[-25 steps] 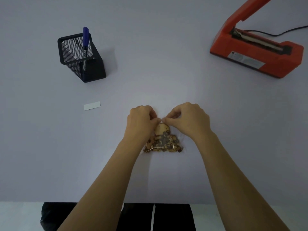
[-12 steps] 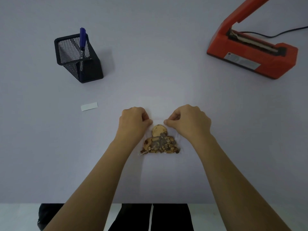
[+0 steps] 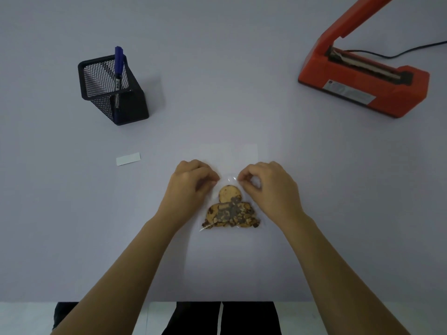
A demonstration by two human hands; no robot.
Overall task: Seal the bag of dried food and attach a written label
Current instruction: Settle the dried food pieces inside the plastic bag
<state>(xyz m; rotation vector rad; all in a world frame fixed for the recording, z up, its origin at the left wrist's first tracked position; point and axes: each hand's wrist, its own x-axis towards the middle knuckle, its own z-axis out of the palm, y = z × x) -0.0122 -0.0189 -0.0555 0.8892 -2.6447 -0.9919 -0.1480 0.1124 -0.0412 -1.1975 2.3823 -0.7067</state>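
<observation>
A clear plastic bag (image 3: 229, 160) lies flat on the table in front of me, its far open end reaching away from me. Brown dried food (image 3: 229, 211) fills its near end. My left hand (image 3: 191, 182) pinches the bag's left side just above the food. My right hand (image 3: 268, 184) pinches the right side at the same height. A small white label (image 3: 128, 159) lies on the table to the left. A blue marker (image 3: 118, 68) stands in a black mesh pen holder (image 3: 111, 90) at the far left.
An orange heat sealer (image 3: 362, 81) with its arm raised sits at the far right, its black cable (image 3: 416, 48) running off the right edge. The table's near edge (image 3: 96, 301) runs just in front of my legs.
My hands have moved apart along the bag, from almost touching over the food to pinching its two sides. The flat far end of the bag now shows beyond them.
</observation>
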